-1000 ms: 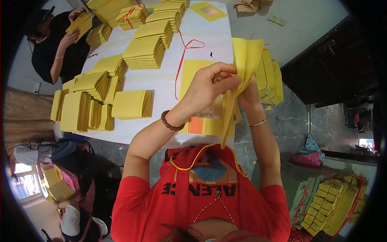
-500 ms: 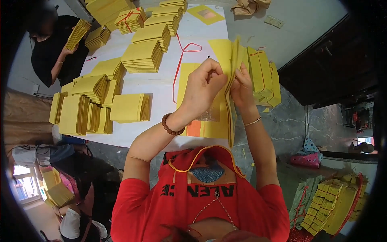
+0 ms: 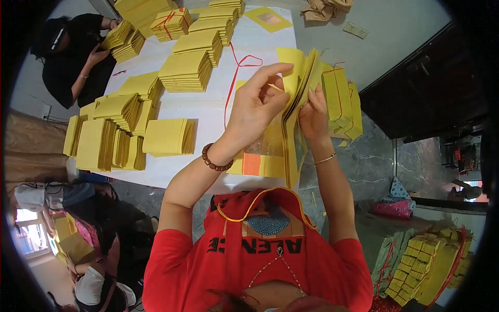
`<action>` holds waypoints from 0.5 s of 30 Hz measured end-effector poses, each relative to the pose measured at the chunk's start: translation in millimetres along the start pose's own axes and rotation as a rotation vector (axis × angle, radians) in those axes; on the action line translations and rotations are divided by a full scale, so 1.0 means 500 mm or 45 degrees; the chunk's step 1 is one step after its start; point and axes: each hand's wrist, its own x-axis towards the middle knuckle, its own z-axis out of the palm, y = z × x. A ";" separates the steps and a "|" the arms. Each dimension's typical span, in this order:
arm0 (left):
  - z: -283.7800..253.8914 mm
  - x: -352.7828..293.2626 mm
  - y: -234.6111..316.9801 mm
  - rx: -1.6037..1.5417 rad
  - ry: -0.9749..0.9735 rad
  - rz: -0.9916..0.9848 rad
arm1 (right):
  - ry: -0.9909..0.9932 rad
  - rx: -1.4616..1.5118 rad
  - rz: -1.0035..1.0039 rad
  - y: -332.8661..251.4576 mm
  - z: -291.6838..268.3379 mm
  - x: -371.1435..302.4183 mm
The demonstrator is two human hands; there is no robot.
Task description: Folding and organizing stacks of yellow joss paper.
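Note:
My right hand (image 3: 314, 113) grips a thick sheaf of yellow paper sheets (image 3: 292, 151) from its right side, thumb pressed near the edge. The sheaf stands nearly on end over the table's near right part, its leaves fanned at the top. My left hand (image 3: 257, 106) is at the sheaf's left side, index finger stretched along a curled leaf (image 3: 289, 58), thumb and other fingers bent in against the paper. Under it lies a yellow sheet with an orange-red patch (image 3: 252, 164), partly hidden by my left hand.
Stacks of folded yellow paper (image 3: 185, 71) cover the white table's (image 3: 218, 104) left and far parts. A red ribbon (image 3: 232, 88) lies beside my left hand. Tied yellow bundles (image 3: 338, 99) stand right of the table. A co-worker (image 3: 70, 62) handles yellow paper at the far left.
My left index finger has stretched out and the leaves have fanned apart, one curling left. The sheaf has tilted slightly left at its foot. The co-worker's paper has lowered to the stack beside it.

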 end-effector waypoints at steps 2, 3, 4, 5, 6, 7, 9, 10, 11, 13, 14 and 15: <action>-0.004 0.001 -0.003 0.306 -0.028 0.176 | 0.006 0.001 -0.014 0.002 0.000 0.001; -0.004 0.001 -0.001 0.307 -0.027 0.177 | 0.007 0.006 -0.020 0.003 -0.004 0.002; -0.003 0.002 0.002 0.355 -0.040 0.199 | 0.008 0.011 -0.026 0.004 -0.007 0.003; -0.003 0.002 0.004 0.403 -0.054 0.220 | 0.007 0.011 -0.026 0.005 -0.008 0.002; -0.004 0.004 0.004 0.403 -0.052 0.222 | 0.003 0.010 -0.019 0.005 -0.009 0.002; -0.005 0.007 0.003 0.420 -0.045 0.196 | 0.000 0.009 -0.012 0.005 -0.008 0.001; -0.005 0.008 0.005 0.437 -0.037 0.171 | -0.002 -0.009 -0.005 0.004 -0.008 0.000; -0.004 0.007 0.009 0.536 -0.062 0.160 | -0.003 -0.026 0.002 0.004 -0.007 0.000; -0.003 0.007 0.011 0.634 -0.087 0.149 | -0.004 -0.026 0.001 0.003 -0.007 -0.001; 0.000 0.007 0.006 0.618 -0.080 0.147 | -0.002 0.008 -0.008 0.002 -0.005 -0.001; 0.001 0.007 0.004 0.602 -0.074 0.143 | -0.003 0.008 -0.010 0.001 -0.004 -0.001; 0.003 0.008 0.002 0.602 -0.075 0.144 | 0.008 0.024 -0.008 0.001 -0.004 -0.002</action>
